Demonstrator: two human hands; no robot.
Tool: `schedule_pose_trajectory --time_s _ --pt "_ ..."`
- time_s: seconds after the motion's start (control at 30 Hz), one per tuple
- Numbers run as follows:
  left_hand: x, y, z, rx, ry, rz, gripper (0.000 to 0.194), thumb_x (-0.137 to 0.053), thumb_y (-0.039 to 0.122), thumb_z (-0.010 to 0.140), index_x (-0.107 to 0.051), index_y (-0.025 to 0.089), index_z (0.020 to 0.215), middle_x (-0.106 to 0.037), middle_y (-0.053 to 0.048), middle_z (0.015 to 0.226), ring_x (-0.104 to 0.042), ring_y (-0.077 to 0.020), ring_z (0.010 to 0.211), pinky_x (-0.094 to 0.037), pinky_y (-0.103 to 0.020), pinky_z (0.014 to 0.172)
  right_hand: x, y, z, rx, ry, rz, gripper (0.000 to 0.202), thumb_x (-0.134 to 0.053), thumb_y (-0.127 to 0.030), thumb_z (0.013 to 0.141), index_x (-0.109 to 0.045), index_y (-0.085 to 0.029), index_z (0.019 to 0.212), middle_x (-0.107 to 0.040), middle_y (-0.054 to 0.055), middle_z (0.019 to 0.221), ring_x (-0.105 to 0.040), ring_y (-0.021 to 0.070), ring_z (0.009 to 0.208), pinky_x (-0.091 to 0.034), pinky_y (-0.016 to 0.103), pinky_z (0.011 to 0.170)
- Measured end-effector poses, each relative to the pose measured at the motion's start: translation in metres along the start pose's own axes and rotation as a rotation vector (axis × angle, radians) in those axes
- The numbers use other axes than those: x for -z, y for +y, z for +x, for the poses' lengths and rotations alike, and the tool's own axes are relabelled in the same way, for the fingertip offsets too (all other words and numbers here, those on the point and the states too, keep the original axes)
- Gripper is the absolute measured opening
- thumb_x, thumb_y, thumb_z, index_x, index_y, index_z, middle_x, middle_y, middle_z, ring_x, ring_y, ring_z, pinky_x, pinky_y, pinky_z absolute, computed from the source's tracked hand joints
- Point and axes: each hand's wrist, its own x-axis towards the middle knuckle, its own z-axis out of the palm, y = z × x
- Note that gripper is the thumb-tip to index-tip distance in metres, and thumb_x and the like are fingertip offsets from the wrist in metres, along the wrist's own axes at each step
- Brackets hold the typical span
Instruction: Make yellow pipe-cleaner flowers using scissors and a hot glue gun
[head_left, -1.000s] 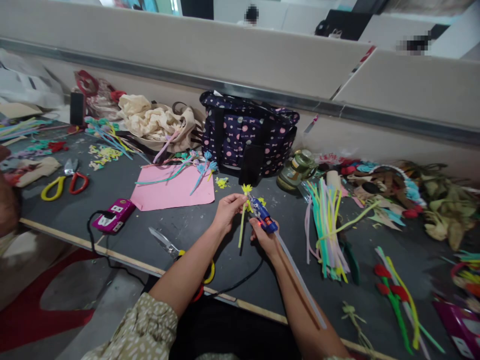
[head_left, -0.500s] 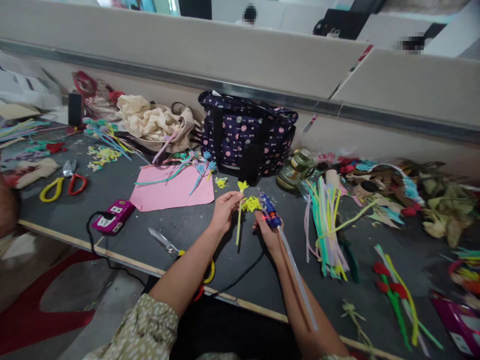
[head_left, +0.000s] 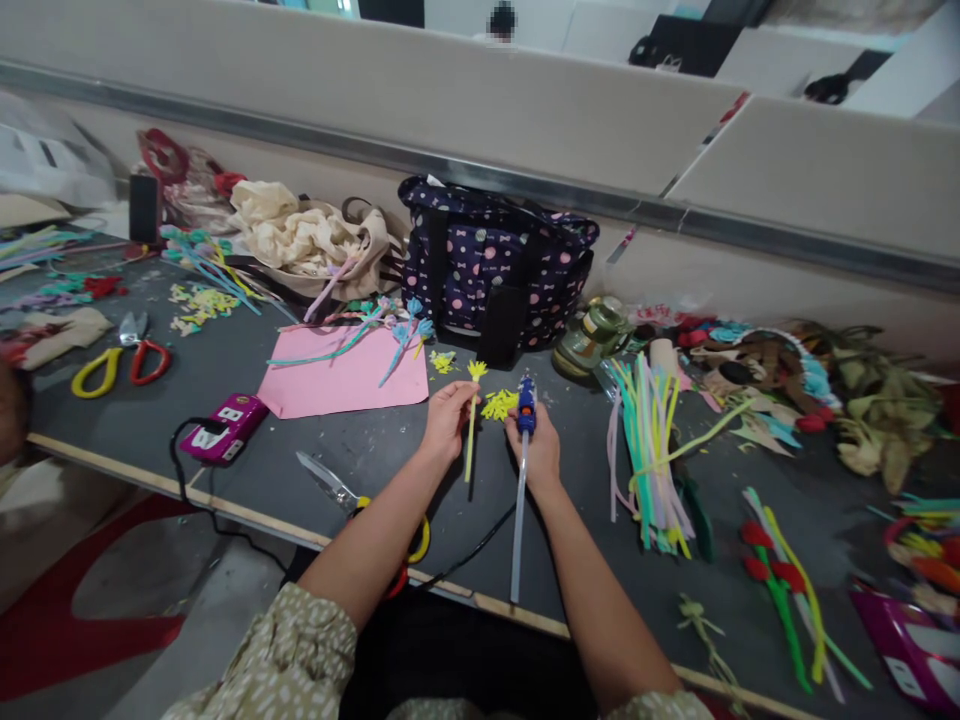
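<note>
My left hand [head_left: 448, 418] pinches a yellow pipe-cleaner flower [head_left: 470, 425] upright by its stem, its petal tuft at the top. My right hand [head_left: 538, 447] is wrapped round a blue glue gun [head_left: 527, 402], nozzle pointing away from me. A long clear glue stick [head_left: 518, 530] runs out of its back end toward the table edge. Between the hands lies a small heap of yellow cut pieces [head_left: 499, 405]. Scissors [head_left: 337, 485] with yellow and red handles lie partly hidden under my left forearm.
A pink sheet [head_left: 345, 385] holds several finished-looking stems. Behind stand a dark patterned bag [head_left: 487, 260] and a green bottle [head_left: 589, 340]. Bundled pipe cleaners [head_left: 652, 460] lie at right. A purple power strip [head_left: 225, 428] and second scissors [head_left: 124, 360] are at left, near another person's hand [head_left: 13, 410].
My right hand has turned the glue gun: its nozzle pointed up-left before and now points straight away, with the glue stick swung left off my forearm. The flower has shifted slightly left.
</note>
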Motion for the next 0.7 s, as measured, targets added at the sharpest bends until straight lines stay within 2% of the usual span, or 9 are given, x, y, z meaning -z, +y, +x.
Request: schedule_pose_trajectory --time_s 0.2,0.43,0.5,0.57,0.7 --pt "0.000 -0.001 0.001 0.022 0.022 -0.022 0.024 -0.076 0.031 0.058 -0.063 0.014 0.069 -0.056 0.003 0.056 -0.042 -0.0038 0.044 -0.030 -0.017 0.044 -0.008 -0.003 -0.002 0.001 -0.031 -0.171 0.023 -0.052 -0.029 0.078 -0.054 -0.021 0.099 -0.067 0.006 0.085 -0.060 0.0206 0.072 -0.040 0.028 0.061" --pt "-0.001 0.000 0.000 0.054 0.033 -0.052 0.024 -0.075 0.031 0.058 -0.063 0.014 0.069 -0.056 0.003 0.055 -0.041 -0.0039 0.042 -0.028 -0.018 0.042 -0.016 -0.006 -0.004 0.102 -0.053 -0.353 0.024 -0.050 -0.026 0.077 -0.052 -0.017 0.100 -0.063 0.009 0.084 -0.058 0.0224 0.076 -0.036 0.028 0.061" --pt "-0.001 -0.001 0.000 0.056 0.029 -0.056 0.023 -0.075 0.031 0.059 -0.063 0.014 0.069 -0.056 0.003 0.055 -0.041 -0.0039 0.042 -0.028 -0.018 0.042 -0.016 -0.005 -0.005 0.118 -0.049 -0.340 0.023 -0.050 -0.024 0.077 -0.052 -0.017 0.098 -0.062 0.008 0.083 -0.057 0.0217 0.076 -0.036 0.028 0.062" --pt "0.000 -0.001 0.000 0.061 0.025 -0.049 0.023 -0.075 0.030 0.058 -0.063 0.014 0.069 -0.056 0.002 0.055 -0.041 -0.0038 0.043 -0.029 -0.018 0.042 -0.014 -0.004 -0.006 0.073 -0.028 -0.281 0.022 -0.051 -0.027 0.077 -0.053 -0.018 0.097 -0.061 0.005 0.078 -0.056 0.0200 0.070 -0.036 0.027 0.060" --pt "0.000 -0.002 0.001 0.080 -0.001 -0.008 0.023 -0.076 0.031 0.058 -0.065 0.013 0.069 -0.056 0.002 0.055 -0.042 -0.0037 0.043 -0.029 -0.017 0.042 -0.008 0.000 -0.003 -0.055 0.113 -0.006 0.023 -0.060 -0.038 0.074 -0.055 -0.020 0.087 -0.058 0.000 0.071 -0.054 0.0169 0.064 -0.039 0.028 0.060"
